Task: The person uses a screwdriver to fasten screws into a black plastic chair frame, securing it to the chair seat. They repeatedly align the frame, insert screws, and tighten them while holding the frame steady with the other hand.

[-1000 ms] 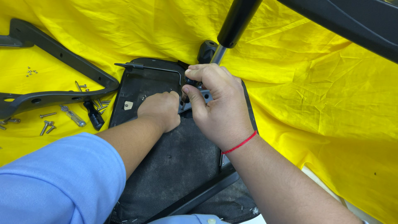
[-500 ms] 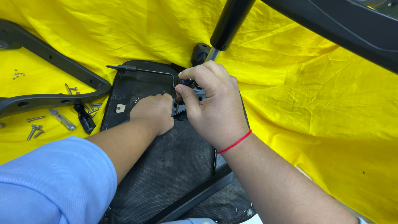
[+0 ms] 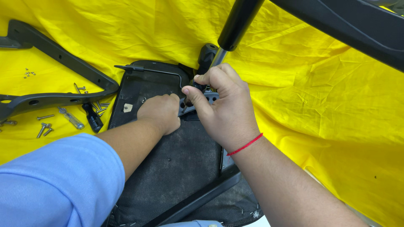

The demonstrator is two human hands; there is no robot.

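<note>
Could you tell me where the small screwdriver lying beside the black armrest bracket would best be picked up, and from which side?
Probably by its black handle, from above. The screwdriver lies flat on the yellow cloth, handle end toward the seat underside, with no screws on that part. Loose screws and the armrest bracket crowd the shaft end, so a grip there seems awkward.

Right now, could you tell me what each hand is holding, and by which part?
The right hand pinches a small black knob between thumb and forefinger; the left hand is fisted on the black seat underside, any grip hidden.
</note>
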